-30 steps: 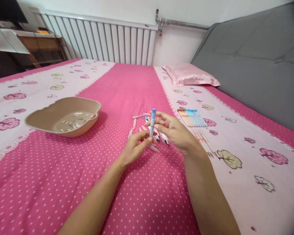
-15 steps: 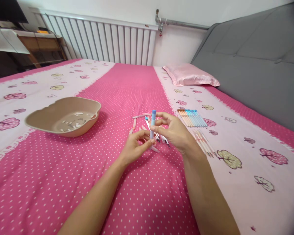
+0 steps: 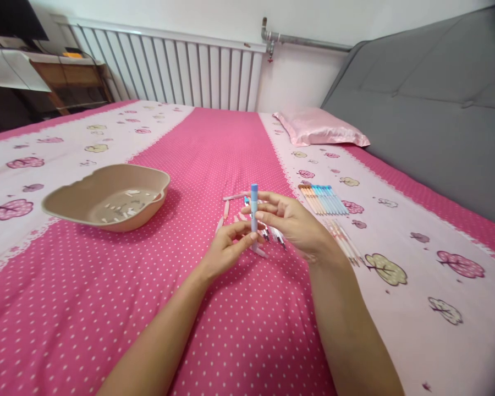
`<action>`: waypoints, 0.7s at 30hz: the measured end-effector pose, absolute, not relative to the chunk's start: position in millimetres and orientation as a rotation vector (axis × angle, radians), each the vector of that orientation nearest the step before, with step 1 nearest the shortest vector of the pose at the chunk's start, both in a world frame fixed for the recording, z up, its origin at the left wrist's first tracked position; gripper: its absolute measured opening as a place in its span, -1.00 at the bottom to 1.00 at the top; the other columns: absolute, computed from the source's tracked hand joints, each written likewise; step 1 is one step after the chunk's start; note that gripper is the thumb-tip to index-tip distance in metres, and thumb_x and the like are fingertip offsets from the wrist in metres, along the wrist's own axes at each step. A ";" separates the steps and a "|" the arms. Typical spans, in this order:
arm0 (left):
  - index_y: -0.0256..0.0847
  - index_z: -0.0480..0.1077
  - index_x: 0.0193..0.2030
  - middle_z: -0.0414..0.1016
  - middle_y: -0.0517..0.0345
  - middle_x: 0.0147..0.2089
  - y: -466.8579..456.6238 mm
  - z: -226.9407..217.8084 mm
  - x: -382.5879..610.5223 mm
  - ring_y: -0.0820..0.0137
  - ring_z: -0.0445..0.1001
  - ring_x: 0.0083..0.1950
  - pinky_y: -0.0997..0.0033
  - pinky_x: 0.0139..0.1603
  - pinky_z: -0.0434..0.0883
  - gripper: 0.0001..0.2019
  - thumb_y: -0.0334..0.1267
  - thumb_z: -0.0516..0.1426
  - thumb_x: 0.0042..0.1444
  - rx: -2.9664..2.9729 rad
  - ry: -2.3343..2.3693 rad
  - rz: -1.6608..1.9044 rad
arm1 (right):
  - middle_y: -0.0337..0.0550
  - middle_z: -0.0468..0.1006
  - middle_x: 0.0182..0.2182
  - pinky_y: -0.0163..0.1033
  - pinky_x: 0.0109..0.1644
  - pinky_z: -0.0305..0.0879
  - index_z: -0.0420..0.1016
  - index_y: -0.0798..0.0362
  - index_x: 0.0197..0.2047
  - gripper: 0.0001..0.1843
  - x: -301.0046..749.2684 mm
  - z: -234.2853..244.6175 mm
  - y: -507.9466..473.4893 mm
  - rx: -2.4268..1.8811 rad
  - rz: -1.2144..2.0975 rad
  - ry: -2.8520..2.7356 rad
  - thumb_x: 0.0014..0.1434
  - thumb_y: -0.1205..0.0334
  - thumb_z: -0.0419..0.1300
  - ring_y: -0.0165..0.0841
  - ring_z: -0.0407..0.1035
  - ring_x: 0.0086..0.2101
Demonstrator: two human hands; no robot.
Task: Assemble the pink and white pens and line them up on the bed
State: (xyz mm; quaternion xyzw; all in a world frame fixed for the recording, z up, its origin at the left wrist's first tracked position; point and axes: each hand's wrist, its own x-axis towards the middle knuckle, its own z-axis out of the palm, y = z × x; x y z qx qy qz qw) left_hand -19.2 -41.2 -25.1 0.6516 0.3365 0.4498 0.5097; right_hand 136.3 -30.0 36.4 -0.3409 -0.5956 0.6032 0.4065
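Note:
A light blue pen with a darker blue top stands upright between my hands, above the bedspread. My left hand pinches its lower end between thumb and fingers. Higher up, the thumb and fingers of my right hand close on its barrel. Behind and beneath the hands lie loose pen parts: white pieces with dark tips, a pink translucent tube and several others, partly hidden by my fingers.
A beige basin holding small white pieces sits at left. Rows of orange and blue pens and pale pens lie at right. Farther back are a pink pillow, a grey headboard and a radiator.
The blue pen has shifted slightly left and stands a little straighter. My right fingers have moved left with it; the left hand has hardly moved.

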 end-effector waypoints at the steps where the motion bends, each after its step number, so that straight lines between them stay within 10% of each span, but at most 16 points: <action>1: -0.32 0.46 -0.20 0.54 0.00 -0.25 -41.2 -24.6 -19.5 0.34 0.51 -0.26 0.34 -0.20 0.42 -0.73 -0.13 0.11 0.15 1.567 0.798 1.060 | -0.08 0.55 -0.16 -0.27 -0.27 0.41 0.36 0.05 0.01 -0.65 136.4 36.7 -30.0 -0.853 1.535 -1.503 0.11 0.32 0.19 -0.37 0.47 -0.26; 21: -0.27 0.37 -0.49 0.45 0.18 -0.53 -39.3 -29.5 -17.5 0.48 0.43 -0.51 0.50 -0.48 0.34 -0.72 -0.11 0.29 -0.09 1.587 0.983 1.206 | -0.21 0.57 -0.43 -0.13 -0.17 0.41 0.45 0.07 -0.10 -0.58 131.0 30.1 -25.1 -1.019 1.251 -1.552 -0.08 0.21 0.36 -0.32 0.49 -0.36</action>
